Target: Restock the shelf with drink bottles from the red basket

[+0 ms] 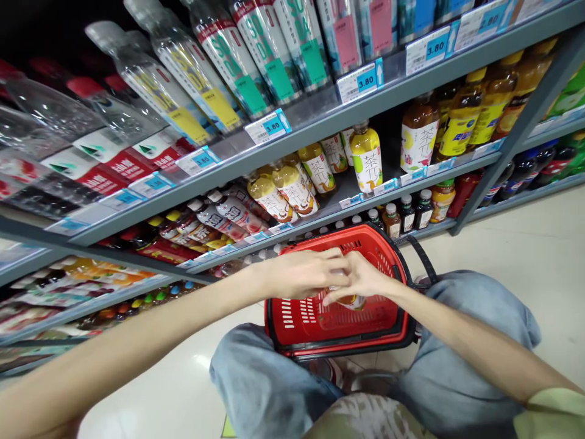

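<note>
Both hands meet over a red shopping basket [301, 317] that stands on the floor between my knees. My left hand [304, 271] is curled, its fingers pressed over the top of a small bottle [351, 300] with amber drink. My right hand [361, 277] closes on the same bottle from the right. Only the bottle's lower part shows under the fingers, just above the basket's floor. The basket's black handle [423, 259] lies folded back to the right.
Grey shop shelves [320, 128] run along the far side, filled with soda bottles, yellow-capped tea bottles [365, 155] and small dark bottles, with blue price tags on the edges. A grey upright post [516, 134] stands at the right. Pale tile floor [525, 256] lies right of my knees.
</note>
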`<action>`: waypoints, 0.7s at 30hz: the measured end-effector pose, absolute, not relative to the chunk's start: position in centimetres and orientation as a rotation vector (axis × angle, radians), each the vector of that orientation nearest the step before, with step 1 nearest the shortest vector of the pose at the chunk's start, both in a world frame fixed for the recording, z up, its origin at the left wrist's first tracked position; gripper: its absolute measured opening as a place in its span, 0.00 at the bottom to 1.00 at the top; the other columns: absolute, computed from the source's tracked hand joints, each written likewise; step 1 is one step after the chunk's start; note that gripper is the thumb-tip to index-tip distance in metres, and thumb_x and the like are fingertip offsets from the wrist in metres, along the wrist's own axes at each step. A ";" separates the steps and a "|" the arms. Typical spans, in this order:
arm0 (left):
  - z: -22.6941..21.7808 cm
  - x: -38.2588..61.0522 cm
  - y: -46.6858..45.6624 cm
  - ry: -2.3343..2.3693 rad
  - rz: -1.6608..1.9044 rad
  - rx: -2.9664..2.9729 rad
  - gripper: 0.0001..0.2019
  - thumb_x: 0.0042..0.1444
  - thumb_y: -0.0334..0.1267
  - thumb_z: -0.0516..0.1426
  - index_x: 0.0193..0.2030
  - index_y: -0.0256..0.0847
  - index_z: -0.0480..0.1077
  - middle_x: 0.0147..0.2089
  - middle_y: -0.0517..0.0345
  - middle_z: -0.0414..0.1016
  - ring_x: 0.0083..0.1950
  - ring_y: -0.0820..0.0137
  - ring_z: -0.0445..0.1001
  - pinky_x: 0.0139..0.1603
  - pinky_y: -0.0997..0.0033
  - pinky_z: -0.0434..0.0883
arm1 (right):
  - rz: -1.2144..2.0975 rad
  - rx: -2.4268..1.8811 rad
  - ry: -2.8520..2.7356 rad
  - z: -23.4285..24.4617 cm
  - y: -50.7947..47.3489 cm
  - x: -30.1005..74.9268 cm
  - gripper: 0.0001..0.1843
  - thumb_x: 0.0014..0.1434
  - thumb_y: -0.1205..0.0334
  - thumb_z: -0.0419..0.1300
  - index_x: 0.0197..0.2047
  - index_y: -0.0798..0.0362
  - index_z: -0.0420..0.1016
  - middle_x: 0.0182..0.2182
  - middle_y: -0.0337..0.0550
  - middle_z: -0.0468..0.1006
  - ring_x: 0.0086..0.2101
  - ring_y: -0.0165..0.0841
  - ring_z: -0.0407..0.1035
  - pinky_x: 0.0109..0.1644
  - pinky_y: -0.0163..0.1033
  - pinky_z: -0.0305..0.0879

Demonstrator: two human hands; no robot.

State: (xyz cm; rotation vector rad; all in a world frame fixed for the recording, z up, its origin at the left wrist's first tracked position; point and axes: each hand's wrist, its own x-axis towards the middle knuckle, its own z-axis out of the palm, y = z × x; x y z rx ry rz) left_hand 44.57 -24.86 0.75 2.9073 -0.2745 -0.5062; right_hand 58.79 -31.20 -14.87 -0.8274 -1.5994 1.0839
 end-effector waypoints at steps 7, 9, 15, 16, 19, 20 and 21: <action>-0.8 43.7 -26.5 -0.282 -0.559 3.024 0.11 0.61 0.31 0.61 0.49 0.41 0.69 0.52 0.45 0.73 0.52 0.59 0.70 0.37 0.64 0.71 | 1.184 -0.775 -1.629 -15.1 -32.1 57.4 0.25 0.40 0.38 0.77 0.24 0.53 0.80 0.23 0.36 0.76 0.29 0.34 0.72 0.32 0.36 0.68; -0.7 43.6 -26.7 -0.287 -0.607 3.053 0.12 0.60 0.32 0.62 0.50 0.39 0.68 0.53 0.43 0.72 0.53 0.57 0.70 0.36 0.64 0.71 | 1.189 -0.760 -1.639 -15.0 -32.3 57.1 0.25 0.40 0.40 0.78 0.24 0.52 0.79 0.23 0.35 0.76 0.30 0.35 0.73 0.32 0.36 0.69; 0.4 44.3 -26.1 -0.245 -0.609 3.002 0.07 0.66 0.33 0.56 0.49 0.37 0.67 0.52 0.42 0.72 0.43 0.63 0.75 0.39 0.64 0.73 | 1.283 -0.921 -1.880 -12.8 -31.4 60.3 0.31 0.37 0.45 0.81 0.42 0.53 0.82 0.37 0.38 0.83 0.40 0.38 0.78 0.43 0.35 0.72; 0.6 44.5 -25.7 -0.225 -0.619 2.984 0.06 0.67 0.34 0.55 0.48 0.37 0.67 0.52 0.42 0.71 0.41 0.64 0.75 0.38 0.64 0.73 | 1.298 -0.994 -1.973 -12.5 -31.1 61.3 0.37 0.35 0.46 0.81 0.48 0.53 0.81 0.43 0.41 0.84 0.43 0.40 0.78 0.47 0.36 0.72; 1.7 45.0 -24.1 -0.126 -0.603 2.944 0.07 0.67 0.34 0.53 0.50 0.36 0.67 0.51 0.43 0.71 0.38 0.66 0.76 0.37 0.66 0.73 | 1.222 -1.512 -2.226 -12.6 -30.3 63.5 0.47 0.29 0.51 0.84 0.54 0.55 0.79 0.52 0.53 0.81 0.51 0.49 0.77 0.57 0.45 0.72; 2.1 45.2 -23.5 -0.092 -0.578 2.942 0.08 0.67 0.34 0.53 0.50 0.36 0.67 0.51 0.43 0.71 0.38 0.67 0.76 0.38 0.66 0.73 | 1.168 -1.741 -2.268 -13.0 -30.2 63.9 0.46 0.27 0.53 0.84 0.52 0.56 0.80 0.52 0.56 0.81 0.52 0.53 0.76 0.57 0.49 0.72; 2.6 45.3 -22.9 -0.064 -0.549 2.947 0.08 0.67 0.34 0.53 0.51 0.36 0.67 0.51 0.42 0.71 0.39 0.67 0.76 0.40 0.66 0.74 | 1.117 -1.921 -2.276 -13.6 -30.1 64.0 0.44 0.26 0.54 0.84 0.50 0.57 0.81 0.50 0.59 0.82 0.51 0.56 0.76 0.56 0.53 0.72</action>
